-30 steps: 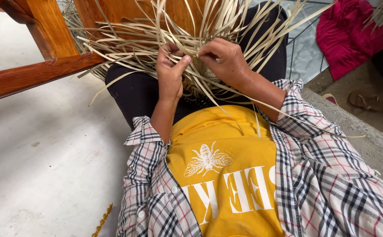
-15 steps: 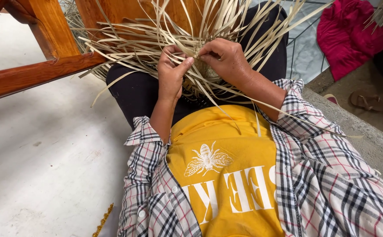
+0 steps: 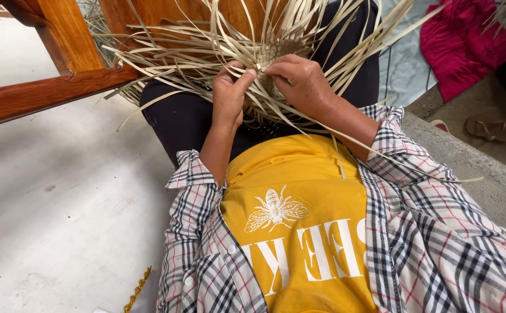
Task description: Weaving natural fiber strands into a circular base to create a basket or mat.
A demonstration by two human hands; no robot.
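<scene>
Head view: the person sits with a half-woven piece of flat straw strips (image 3: 276, 55) resting on the lap over dark trousers (image 3: 183, 119). The woven patch lies just beyond the fingertips of both hands, and its loose strips fan outward from it in every direction. The longest run up and to the right, and one trails down across the right sleeve.

The left hand (image 3: 228, 95) has its grip narrow, thumb pressed toward the forefinger on a single strip at the near edge of the weave. The right hand (image 3: 302, 81) lies flat over the woven patch, fingers curled down on it, pinning strips. The fingertips of the two hands nearly meet, so both are equally near the working edge. The pinched strip's long axis runs roughly left to right between them.

The strips are pale tan, thin, ribbon-like, stiff enough to hold a curve, with a dry matt surface. The weave shows a tight checker pattern.

To the left stands a varnished wooden frame (image 3: 61, 69), reddish and glossy, over a pale concrete floor (image 3: 50, 232). The person wears a yellow shirt (image 3: 299, 232) under an open checked overshirt (image 3: 438, 232). A crimson cloth (image 3: 456, 43) and a sandal (image 3: 488, 127) lie at the upper right.
</scene>
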